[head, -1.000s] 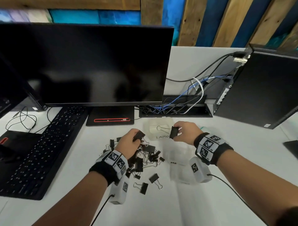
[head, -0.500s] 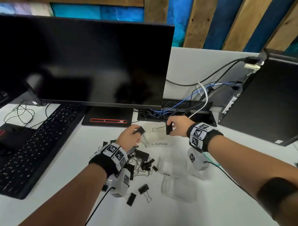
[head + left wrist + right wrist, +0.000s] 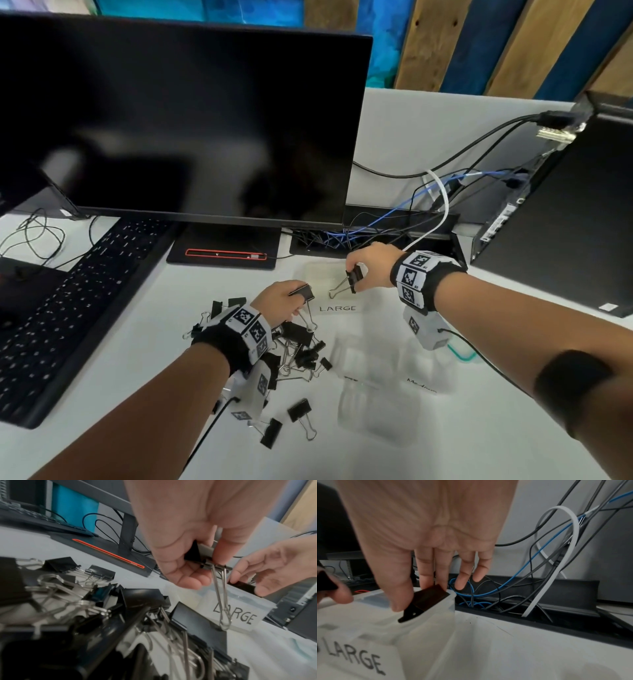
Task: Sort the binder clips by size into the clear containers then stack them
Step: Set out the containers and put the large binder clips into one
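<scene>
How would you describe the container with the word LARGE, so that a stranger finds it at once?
Start at the black monitor and look at the white desk in front of its right end. The LARGE container stands there, a clear box beside the pile of binder clips. Unlike the other clear containers nearer the person, it has a white label reading LARGE.

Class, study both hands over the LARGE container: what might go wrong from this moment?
1. The right hand pinches its binder clip at the LARGE container rim; released there, it may fall outside.
2. The left hand holds its clip with wire handles dangling near the clip pile; they might snag.
</scene>
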